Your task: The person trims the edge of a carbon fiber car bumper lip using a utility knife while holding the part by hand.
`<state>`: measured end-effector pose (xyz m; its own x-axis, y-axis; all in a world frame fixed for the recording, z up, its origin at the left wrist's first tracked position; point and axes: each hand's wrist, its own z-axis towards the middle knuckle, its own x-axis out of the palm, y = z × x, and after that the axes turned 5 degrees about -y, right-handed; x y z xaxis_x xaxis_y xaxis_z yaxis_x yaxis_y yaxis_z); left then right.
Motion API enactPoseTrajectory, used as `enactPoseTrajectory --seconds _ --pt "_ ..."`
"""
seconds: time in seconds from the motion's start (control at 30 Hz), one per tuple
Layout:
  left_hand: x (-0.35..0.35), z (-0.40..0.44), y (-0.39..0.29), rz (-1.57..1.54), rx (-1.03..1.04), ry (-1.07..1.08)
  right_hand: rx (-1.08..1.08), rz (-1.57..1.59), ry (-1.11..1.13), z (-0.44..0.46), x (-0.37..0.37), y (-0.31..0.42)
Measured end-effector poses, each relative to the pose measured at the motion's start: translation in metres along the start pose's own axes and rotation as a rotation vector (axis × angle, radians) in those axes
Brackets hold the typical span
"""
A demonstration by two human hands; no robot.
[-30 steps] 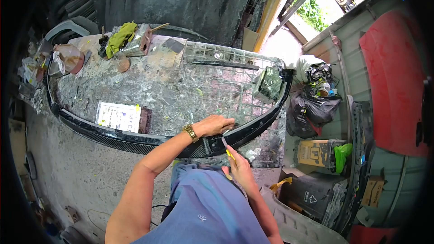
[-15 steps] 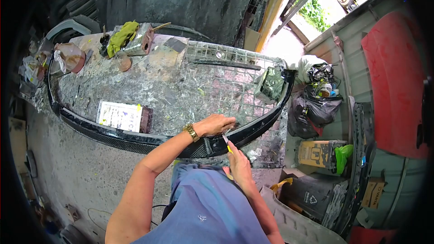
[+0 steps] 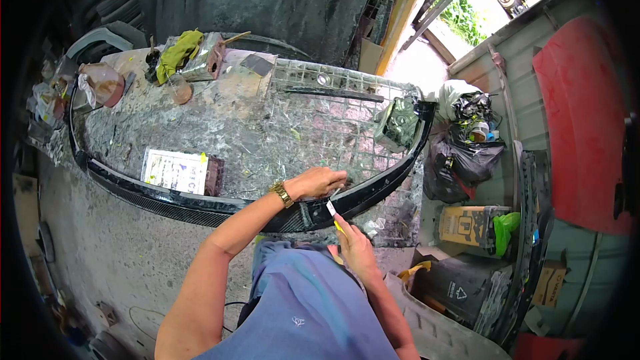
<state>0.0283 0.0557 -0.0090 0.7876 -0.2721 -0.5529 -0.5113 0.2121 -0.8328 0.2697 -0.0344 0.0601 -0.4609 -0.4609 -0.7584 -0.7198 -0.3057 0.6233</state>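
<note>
Black curved strip, part woven; right hand grips yellow knife.

Upper garment: blue, loose, creased; paler teal streaks down front. Small white line emblem printed or stitched on it, too small to read. Left hand and right hand bare; both forearms uncovered. Left wrist: gold-coloured watch, broad link bracelet, metallic sheen. Dial hidden.

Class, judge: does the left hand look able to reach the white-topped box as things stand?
Probably yes: nothing tall seems to stand on the bench between the left hand and the white-topped box.
</note>
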Motion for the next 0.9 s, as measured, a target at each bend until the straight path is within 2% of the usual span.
enactPoseTrajectory --seconds 0.23,0.37,0.43,0.53,0.57,0.63,0.7,0.9 --pt "-0.006 -0.002 -0.009 0.048 -0.012 0.024 0.08 -0.169 0.031 0.006 -0.002 0.012" --pt "0.001 -0.002 -0.001 0.045 0.05 -0.046 0.045 -0.112 -0.032 0.009 0.012 -0.003" --pt "0.0 -0.002 -0.002 0.029 0.029 -0.03 0.204 0.418 -0.024 0.01 0.016 -0.011" --pt "-0.002 -0.001 -0.003 0.011 -0.001 -0.009 0.272 0.493 -0.041 0.004 0.003 -0.011" --pt "-0.002 -0.001 -0.003 0.009 -0.008 -0.001 0.272 0.493 -0.041 0.002 0.005 -0.013" --pt "-0.006 0.001 -0.008 -0.046 -0.061 0.037 -0.061 0.303 -0.137 -0.001 0.006 -0.014" --pt "-0.006 0.002 -0.01 -0.1 -0.114 0.075 -0.071 0.239 -0.114 -0.003 0.004 -0.011" --pt "-0.004 0.004 -0.008 -0.01 -0.048 0.022 -0.02 0.078 -0.024 0.003 0.002 -0.003"
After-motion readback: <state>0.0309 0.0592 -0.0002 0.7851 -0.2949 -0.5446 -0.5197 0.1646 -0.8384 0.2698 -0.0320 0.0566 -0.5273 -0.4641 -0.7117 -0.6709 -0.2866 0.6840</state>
